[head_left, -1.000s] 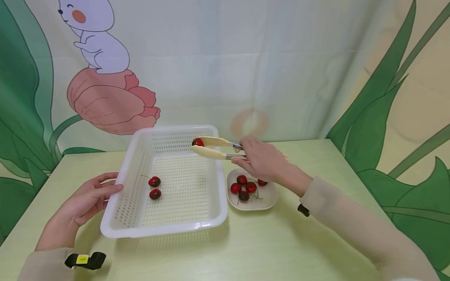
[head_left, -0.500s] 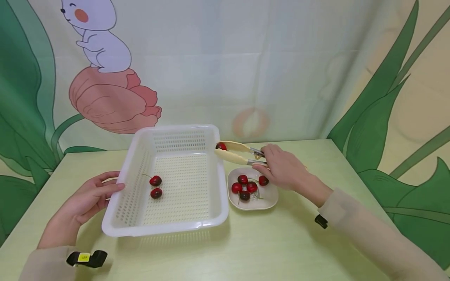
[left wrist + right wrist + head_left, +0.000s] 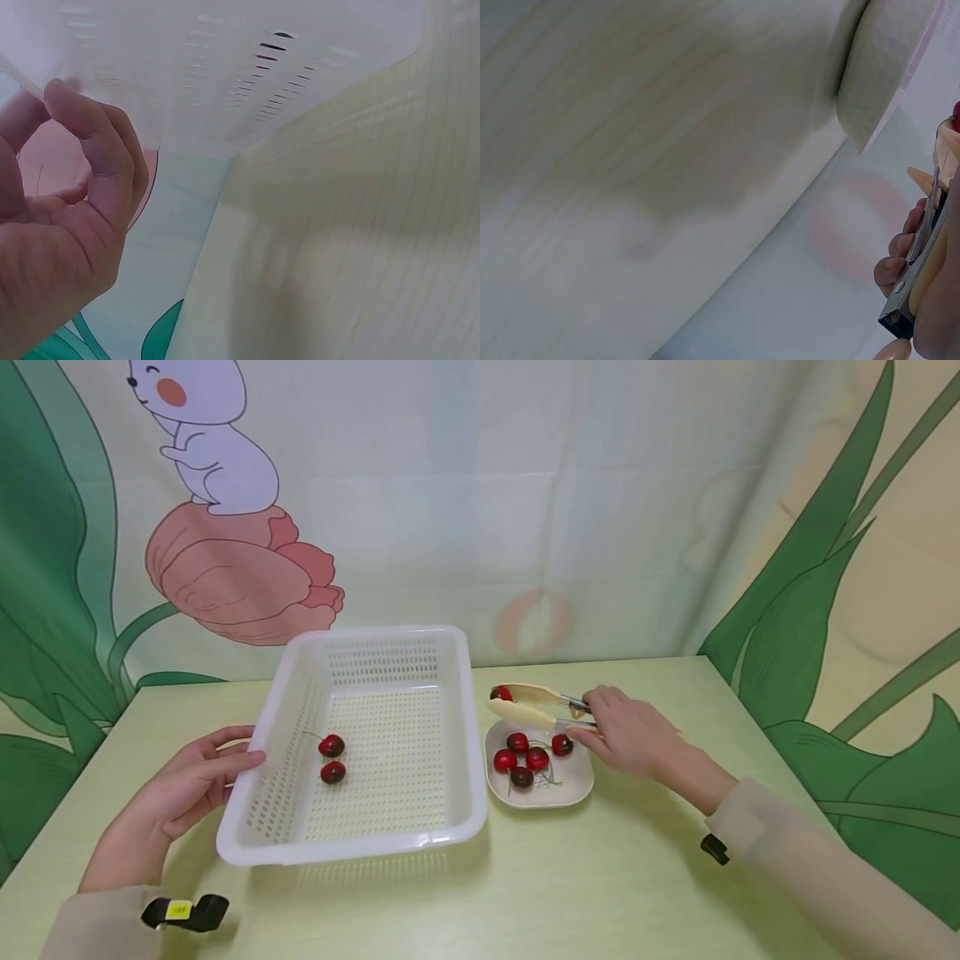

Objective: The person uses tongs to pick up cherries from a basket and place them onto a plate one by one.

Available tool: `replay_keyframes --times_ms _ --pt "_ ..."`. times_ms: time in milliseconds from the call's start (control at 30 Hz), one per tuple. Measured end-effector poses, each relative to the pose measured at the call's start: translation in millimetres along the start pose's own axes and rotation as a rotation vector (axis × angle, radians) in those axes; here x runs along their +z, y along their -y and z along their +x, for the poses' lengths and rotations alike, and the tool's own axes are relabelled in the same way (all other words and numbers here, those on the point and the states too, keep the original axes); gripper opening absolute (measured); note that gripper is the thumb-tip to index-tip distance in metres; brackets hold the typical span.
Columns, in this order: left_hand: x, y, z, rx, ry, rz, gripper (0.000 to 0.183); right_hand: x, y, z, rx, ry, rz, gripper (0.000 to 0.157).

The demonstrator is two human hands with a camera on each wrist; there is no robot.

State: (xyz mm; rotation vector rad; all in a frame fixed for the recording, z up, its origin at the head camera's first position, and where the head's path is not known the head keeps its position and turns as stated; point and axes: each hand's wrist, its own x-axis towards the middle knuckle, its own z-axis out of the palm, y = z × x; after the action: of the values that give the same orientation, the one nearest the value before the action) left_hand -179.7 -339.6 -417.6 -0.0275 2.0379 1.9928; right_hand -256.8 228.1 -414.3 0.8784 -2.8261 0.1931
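In the head view my left hand [image 3: 187, 781] pinches the left rim of a white perforated plastic basket [image 3: 476, 768]. Two dark red cherries [image 3: 333, 772] lie inside, left of its middle. My right hand [image 3: 630, 733] holds cream-tipped metal tongs [image 3: 525, 715], which clasp one cherry [image 3: 501, 693]. Those tips point left, over the back edge of a small pale dish [image 3: 566, 792] where several stemmed cherries [image 3: 536, 759] lie. The left wrist view has the fingers [image 3: 112, 165] curled up at the rim; the right wrist view catches the tongs' metal handle [image 3: 915, 270] at its edge.
All this stands on a light yellow-green table [image 3: 570, 885]. Close behind its back edge hangs a printed curtain [image 3: 630, 527] with a cartoon animal and large leaves. The dish is close beside the basket's right wall.
My right hand has drawn the tongs and cherry rightward and down, from above the basket's back right corner to the dish's back edge. The left hand and basket have stayed put.
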Motion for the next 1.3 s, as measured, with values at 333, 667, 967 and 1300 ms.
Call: replay_keyframes --times_ms 333,667,967,1300 --pt "0.5 0.2 -1.3 0.003 0.011 -0.016 0.044 2.6 -13.0 -13.9 0.029 0.044 0.013 0.053" --pt "1.5 0.8 -0.6 0.009 0.014 -0.024 0.041 3.6 -24.8 -26.0 0.003 0.044 -0.02 0.048" --pt "0.4 1.3 -1.2 0.007 -0.004 0.006 0.044 1.7 -28.6 -31.7 0.014 0.052 -0.033 0.045" --pt "0.6 2.3 -1.2 0.001 -0.007 0.01 0.044 1.5 -27.9 -32.0 0.016 0.056 -0.018 0.052"
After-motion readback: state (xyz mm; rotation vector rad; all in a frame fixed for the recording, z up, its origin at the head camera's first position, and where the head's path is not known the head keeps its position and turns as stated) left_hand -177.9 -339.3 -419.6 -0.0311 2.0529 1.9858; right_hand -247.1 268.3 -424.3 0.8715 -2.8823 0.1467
